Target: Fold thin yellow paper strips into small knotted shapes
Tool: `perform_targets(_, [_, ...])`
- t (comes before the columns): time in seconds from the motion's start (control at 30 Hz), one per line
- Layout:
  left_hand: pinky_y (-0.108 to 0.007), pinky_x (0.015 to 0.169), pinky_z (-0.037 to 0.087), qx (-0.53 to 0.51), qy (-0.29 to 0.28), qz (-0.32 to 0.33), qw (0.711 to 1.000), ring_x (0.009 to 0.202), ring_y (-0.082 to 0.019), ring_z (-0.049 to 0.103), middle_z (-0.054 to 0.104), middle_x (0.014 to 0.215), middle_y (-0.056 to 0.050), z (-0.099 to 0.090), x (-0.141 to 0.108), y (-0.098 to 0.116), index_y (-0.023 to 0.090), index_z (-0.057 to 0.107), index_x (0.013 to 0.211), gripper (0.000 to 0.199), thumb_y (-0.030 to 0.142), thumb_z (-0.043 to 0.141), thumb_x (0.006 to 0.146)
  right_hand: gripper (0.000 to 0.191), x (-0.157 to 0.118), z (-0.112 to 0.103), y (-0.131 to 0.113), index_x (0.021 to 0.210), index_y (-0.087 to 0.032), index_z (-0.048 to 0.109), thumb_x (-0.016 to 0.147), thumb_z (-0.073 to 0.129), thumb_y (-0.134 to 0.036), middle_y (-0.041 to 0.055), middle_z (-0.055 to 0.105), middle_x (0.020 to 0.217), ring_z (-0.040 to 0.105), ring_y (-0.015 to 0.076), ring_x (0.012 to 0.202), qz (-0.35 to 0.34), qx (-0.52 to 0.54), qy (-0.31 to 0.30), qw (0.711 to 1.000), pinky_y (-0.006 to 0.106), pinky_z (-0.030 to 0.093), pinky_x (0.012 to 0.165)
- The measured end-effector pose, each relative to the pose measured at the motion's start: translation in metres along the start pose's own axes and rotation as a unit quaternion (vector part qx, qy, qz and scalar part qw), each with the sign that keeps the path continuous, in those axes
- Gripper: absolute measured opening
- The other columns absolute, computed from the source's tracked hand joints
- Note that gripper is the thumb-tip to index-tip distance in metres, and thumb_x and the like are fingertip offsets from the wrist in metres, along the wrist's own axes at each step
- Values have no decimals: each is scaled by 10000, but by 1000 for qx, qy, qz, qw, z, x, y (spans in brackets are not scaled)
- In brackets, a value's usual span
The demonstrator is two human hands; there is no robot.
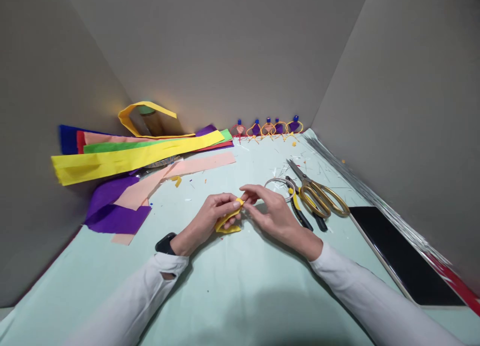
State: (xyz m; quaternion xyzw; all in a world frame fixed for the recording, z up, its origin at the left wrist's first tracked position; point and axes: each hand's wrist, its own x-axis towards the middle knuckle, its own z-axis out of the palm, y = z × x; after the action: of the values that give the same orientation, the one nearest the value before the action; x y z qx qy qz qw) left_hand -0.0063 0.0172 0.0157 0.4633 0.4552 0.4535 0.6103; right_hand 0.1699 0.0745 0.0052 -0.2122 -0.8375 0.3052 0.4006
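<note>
A small folded yellow strip (pixel 228 226) is pinched in my left hand (pixel 217 212), between thumb and fingers, near the middle of the table. My right hand (pixel 268 213) comes in from the right; its thumb and forefinger meet the upper end of the strip. Whether those fingertips grip the strip or only touch it is too small to tell. Just right of my right hand lie a wire coil (pixel 279 181), yellow-black pliers (pixel 298 208) and gold-handled scissors (pixel 318 192).
Coloured strips (pixel 138 156) and purple material (pixel 112 206) lie at the left. Several small looped ornaments (pixel 268 127) line the back edge. A black tablet (pixel 401 256) and thin silver wires (pixel 360 183) are at the right. Grey walls (pixel 225 51) enclose the back and sides.
</note>
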Motion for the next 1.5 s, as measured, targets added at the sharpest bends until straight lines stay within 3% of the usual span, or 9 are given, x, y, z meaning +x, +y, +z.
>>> perform_targets(0.17, [-209,484,311,-55,-18,-8,998,467,-64,441,577,610,9,1,-2,5,139,620,786,286,410,710,797,245,6,-6,-8,1111,-191,631,867,616,-195,47,696,960,654,156,828,102,126,6,987,308,520,801])
perform_targets(0.47, [-216,498,332,-40,-34,-30,998,501,-82,479,589,609,-11,-2,-1,-1,120,652,744,318,429,712,794,102,7,-11,-11,931,-185,703,883,633,-242,37,671,920,622,158,858,102,149,-38,983,287,464,784])
perform_targets(0.6, [-211,558,363,-5,16,15,1000,568,-85,484,571,629,4,-2,1,1,127,634,695,260,354,724,786,123,8,-14,-11,913,-180,707,893,607,-249,42,676,931,619,166,876,129,175,-63,974,284,456,777])
perform_targets(0.67, [-217,597,396,-8,39,40,998,602,-96,514,589,666,10,-3,2,2,145,652,800,186,309,736,774,128,9,-14,-11,908,-182,713,888,601,-240,39,679,928,619,166,872,136,182,-76,971,284,451,783])
perform_targets(0.83, [-240,644,444,2,37,68,997,657,-119,575,647,770,4,-4,5,0,198,659,1009,275,269,747,758,139,9,-13,-8,894,-180,729,866,608,-241,30,711,908,632,168,863,171,220,-90,956,291,453,811])
perform_targets(1.0, [-260,683,471,90,81,97,988,723,-149,599,690,805,-25,1,3,1,178,716,988,233,255,722,768,170,9,-10,-4,921,-175,736,832,641,-282,26,729,863,655,175,825,233,267,-68,933,294,483,778])
perform_targets(1.17, [-283,762,494,155,138,151,966,863,-185,629,708,970,-49,8,1,2,208,747,960,185,252,702,786,183,8,-4,0,912,-165,734,822,639,-293,25,708,836,632,158,781,239,279,-45,929,287,476,756])
perform_targets(1.3, [-288,764,475,201,149,192,949,849,-190,630,699,910,-62,11,-1,3,211,767,877,126,223,658,817,200,5,2,3,943,-164,691,807,662,-308,13,674,825,617,141,763,239,321,-14,916,275,467,742])
perform_targets(1.5, [-282,719,463,211,165,188,945,811,-192,624,706,884,-61,14,-2,4,201,745,831,85,223,672,794,305,3,4,4,1033,-190,581,806,686,-362,-26,621,752,595,124,703,238,344,-12,908,254,446,678])
